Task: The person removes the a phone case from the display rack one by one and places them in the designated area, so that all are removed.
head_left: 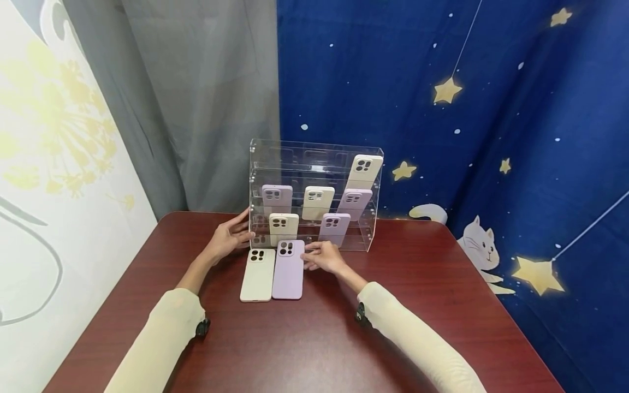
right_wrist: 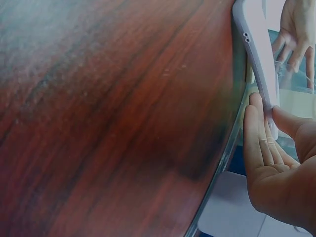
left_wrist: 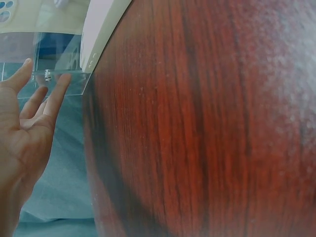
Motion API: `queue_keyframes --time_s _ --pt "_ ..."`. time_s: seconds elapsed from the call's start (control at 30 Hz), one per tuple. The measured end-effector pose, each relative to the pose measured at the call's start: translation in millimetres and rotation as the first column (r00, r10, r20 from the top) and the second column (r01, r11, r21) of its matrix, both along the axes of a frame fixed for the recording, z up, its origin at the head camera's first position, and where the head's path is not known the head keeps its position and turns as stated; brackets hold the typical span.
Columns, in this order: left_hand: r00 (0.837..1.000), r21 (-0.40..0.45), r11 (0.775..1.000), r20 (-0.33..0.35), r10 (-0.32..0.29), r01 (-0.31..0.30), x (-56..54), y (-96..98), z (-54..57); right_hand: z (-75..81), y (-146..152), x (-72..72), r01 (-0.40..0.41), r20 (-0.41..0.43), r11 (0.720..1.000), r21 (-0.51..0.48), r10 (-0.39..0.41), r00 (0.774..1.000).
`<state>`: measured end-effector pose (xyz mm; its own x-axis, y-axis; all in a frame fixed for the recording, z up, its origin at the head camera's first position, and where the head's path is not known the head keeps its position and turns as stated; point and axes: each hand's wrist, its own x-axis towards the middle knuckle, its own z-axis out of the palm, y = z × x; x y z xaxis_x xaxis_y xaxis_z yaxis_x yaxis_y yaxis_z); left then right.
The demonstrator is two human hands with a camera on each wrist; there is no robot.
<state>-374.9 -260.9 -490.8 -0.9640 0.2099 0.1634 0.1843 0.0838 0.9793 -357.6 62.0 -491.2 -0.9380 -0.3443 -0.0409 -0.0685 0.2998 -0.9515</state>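
A clear acrylic tiered stand (head_left: 314, 155) holds several cream and lavender phone cases, each with a camera cutout. At its left side my left hand (head_left: 230, 238) touches the edge with fingers extended; in the left wrist view that hand (left_wrist: 32, 128) has its thumb and fingers spread by the clear panel. My right hand (head_left: 325, 256) pinches the upper right edge of a lavender phone case (head_left: 288, 273) in front of the stand. The right wrist view shows the thumb and fingers (right_wrist: 253, 133) on either side of this case. Beside it leans a cream phone case (head_left: 257, 278).
The stand and cases are on a dark red wood-grain table (head_left: 275, 349). Behind it hang a grey curtain (head_left: 206, 82) and a blue curtain (head_left: 373, 82) with stars and a cat. A white patterned panel (head_left: 59, 180) borders the left side.
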Motion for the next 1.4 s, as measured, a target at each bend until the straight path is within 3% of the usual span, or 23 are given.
queue_keyframes --time_s 0.33,0.83,1.03,1.4 --pt "1.0 0.009 1.0 0.003 0.0 0.0 0.1 0.0 -1.7 -17.1 -4.4 -3.1 0.024 0.017 1.0 -0.015 -0.024 1.0" --pt "1.0 0.015 1.0 0.023 -0.002 0.001 -1.8 1.3 1.1 -16.6 -6.6 0.1 0.053 -0.011 0.999 0.001 -0.052 0.999" --pt "1.0 0.031 0.999 0.018 -0.005 0.005 -1.9 1.5 0.4 -13.4 -9.0 3.8 0.066 0.015 0.998 -0.011 -0.065 0.998" --pt "1.0 -0.01 1.0 0.022 0.008 -0.008 -0.7 -1.3 -0.4 -14.4 -9.9 6.0 0.079 0.016 0.997 -0.024 -0.079 0.997"
